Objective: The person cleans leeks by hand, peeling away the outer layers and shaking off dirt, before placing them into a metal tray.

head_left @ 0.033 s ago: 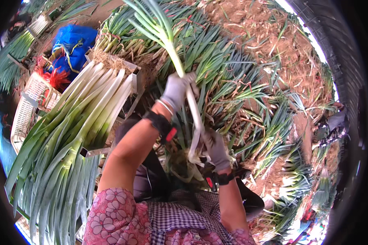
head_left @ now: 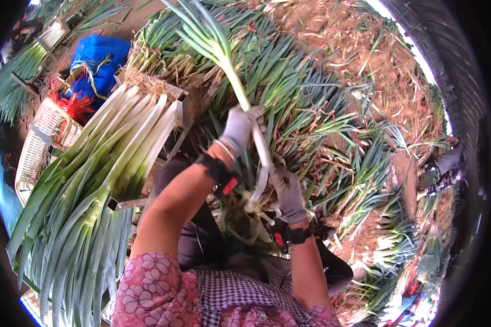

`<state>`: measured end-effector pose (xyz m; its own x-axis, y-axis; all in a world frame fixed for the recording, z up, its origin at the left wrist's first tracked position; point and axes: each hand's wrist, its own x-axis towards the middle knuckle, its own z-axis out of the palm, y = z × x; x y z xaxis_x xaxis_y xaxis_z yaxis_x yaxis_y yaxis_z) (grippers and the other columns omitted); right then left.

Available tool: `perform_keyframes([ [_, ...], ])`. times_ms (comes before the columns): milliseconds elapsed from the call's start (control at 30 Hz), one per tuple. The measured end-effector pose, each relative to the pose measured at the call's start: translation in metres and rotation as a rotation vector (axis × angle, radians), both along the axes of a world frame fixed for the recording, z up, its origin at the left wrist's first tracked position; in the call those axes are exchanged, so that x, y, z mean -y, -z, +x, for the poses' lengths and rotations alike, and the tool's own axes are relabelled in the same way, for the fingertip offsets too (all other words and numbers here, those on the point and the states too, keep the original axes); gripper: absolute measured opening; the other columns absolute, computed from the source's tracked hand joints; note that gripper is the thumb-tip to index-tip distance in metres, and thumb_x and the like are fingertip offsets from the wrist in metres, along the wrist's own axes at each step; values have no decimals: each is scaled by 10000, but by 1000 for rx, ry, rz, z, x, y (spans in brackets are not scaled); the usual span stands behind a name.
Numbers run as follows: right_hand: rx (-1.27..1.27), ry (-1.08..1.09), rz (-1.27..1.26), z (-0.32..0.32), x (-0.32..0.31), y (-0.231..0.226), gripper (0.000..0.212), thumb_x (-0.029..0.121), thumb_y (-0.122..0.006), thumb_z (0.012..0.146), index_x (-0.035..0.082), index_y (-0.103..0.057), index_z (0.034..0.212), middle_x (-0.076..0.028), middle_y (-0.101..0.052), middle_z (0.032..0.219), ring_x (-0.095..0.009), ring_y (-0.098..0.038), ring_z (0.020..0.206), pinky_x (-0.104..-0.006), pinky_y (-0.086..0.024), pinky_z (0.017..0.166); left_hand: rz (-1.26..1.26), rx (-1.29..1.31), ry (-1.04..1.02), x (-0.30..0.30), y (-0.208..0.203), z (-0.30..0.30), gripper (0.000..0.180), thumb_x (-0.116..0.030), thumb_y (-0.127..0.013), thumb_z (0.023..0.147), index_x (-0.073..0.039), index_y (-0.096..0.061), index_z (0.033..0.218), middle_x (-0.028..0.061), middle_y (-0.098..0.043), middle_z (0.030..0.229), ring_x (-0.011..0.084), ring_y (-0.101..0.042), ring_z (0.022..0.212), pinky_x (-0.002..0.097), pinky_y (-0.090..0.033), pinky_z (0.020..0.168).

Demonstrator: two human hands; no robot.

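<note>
A long leek [head_left: 235,82] slants across the middle, its green leaves pointing up and away from me. My left hand [head_left: 242,126], in a pale glove, is closed around its white shaft. Lower down, my right hand [head_left: 286,191], in a soiled pale glove, is closed at the leek's lower end, its fingertips partly hidden. From that end a limp, pale strip of outer skin [head_left: 258,188] hangs toward a tuft of roots. Loose peelings [head_left: 251,231] lie below, by my legs.
At my left, many trimmed leeks [head_left: 131,125] lie in a metal frame [head_left: 181,103], roots away from me. Beyond are a white plastic basket [head_left: 34,147], red netting [head_left: 76,106] and a blue bag [head_left: 101,52]. Piled leeks [head_left: 289,87] cover the ground ahead and right, beside bare soil [head_left: 333,32].
My left hand and the leek have shifted slightly down toward me. The limp strip at the lower end has swung a little to the left and up. My right hand has barely moved.
</note>
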<state>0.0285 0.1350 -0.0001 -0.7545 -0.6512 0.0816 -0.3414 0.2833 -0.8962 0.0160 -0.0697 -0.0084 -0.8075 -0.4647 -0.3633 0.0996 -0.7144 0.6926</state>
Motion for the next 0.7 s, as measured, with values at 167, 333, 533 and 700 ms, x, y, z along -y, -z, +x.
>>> perform_keyframes([
  [167,-3,-14,131,21,-2,-9,381,333,-546,937,-38,-626,972,-94,-561,629,-142,-466,563,-329,-406,540,127,185,-130,5,47,-15,81,-100,-644,808,-41,-594,784,38,-501,614,195,-495,476,358,-453,452],
  [333,77,79,246,44,-28,-23,303,260,-550,925,-32,-630,925,-114,-562,623,-159,-477,549,-329,-397,537,49,322,-128,-5,82,-30,100,-93,-645,775,-25,-588,726,57,-503,613,228,-503,445,383,-455,415],
  [533,101,176,302,58,-42,-31,250,209,-570,903,-31,-638,894,-128,-572,639,-186,-534,557,-315,-419,550,14,387,-110,-25,111,-47,147,-72,-662,733,-11,-531,707,69,-508,601,234,-518,434,405,-469,407],
  [700,64,81,387,79,-88,-56,199,158,-555,887,-23,-632,858,-77,-543,626,-136,-485,566,-275,-397,537,-81,391,-257,9,139,-53,131,-73,-659,735,11,-562,706,72,-511,586,225,-520,434,392,-457,402],
])
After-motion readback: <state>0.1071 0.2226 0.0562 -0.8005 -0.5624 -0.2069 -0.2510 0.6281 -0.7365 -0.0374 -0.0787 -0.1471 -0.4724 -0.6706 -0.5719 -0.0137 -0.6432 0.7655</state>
